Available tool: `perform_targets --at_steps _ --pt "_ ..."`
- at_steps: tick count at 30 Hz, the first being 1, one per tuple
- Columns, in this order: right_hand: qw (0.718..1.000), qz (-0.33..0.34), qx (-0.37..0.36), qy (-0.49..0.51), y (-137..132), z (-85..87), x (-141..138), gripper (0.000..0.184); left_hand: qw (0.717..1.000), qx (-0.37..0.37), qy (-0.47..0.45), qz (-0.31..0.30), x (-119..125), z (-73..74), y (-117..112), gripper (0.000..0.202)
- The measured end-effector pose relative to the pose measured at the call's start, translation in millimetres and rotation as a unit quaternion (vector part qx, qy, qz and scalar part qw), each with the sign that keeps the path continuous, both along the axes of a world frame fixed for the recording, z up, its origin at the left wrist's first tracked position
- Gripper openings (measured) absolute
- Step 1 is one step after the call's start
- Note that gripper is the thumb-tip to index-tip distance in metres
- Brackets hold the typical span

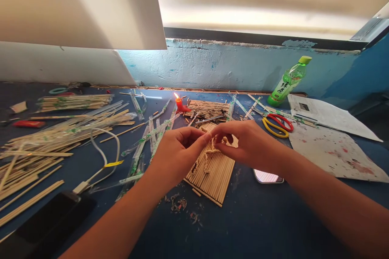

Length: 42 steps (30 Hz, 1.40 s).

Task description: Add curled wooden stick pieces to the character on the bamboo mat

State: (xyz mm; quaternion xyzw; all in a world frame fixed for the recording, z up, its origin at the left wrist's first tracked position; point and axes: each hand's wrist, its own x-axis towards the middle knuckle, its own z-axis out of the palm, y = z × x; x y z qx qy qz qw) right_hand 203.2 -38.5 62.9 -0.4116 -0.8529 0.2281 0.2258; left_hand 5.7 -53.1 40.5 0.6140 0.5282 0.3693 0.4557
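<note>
Over a flat panel of wooden sticks, my left hand and my right hand meet at their fingertips. Thumb and finger of each are pinched together; whatever lies between them is too small or too hidden to name. A light, knobbly piece like braided cord rests on the panel just below the fingers, partly covered by my right hand. Behind my hands, a lit red candle stands beside a second bundle of thin sticks.
Loose sticks and clear wrappers spread over the left side, with a white cable and a black power bank. Scissors, a phone, papers and a green tea bottle lie or stand at right.
</note>
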Motion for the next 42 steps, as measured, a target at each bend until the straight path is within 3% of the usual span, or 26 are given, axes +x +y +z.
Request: perform_targets --at_steps 5,8,15,42 --pt "0.993 0.013 -0.116 0.018 -13 -13.9 8 0.01 0.992 0.027 0.101 -0.072 -11 5.7 0 0.022" --pt "0.989 0.012 -0.144 0.024 -20 -27.5 9 0.011 0.98 0.034 0.169 -0.1 -15 4.4 -2 0.019" --pt "0.996 0.025 -0.085 0.0 -23 -41.3 1 0.015 0.965 0.029 0.242 -0.098 -16 1.5 -6 0.017" --pt "0.996 0.075 -0.023 -0.03 -25 -56.7 -4 0.007 0.965 0.038 0.231 -0.117 -17 -12.9 -6 0.012"
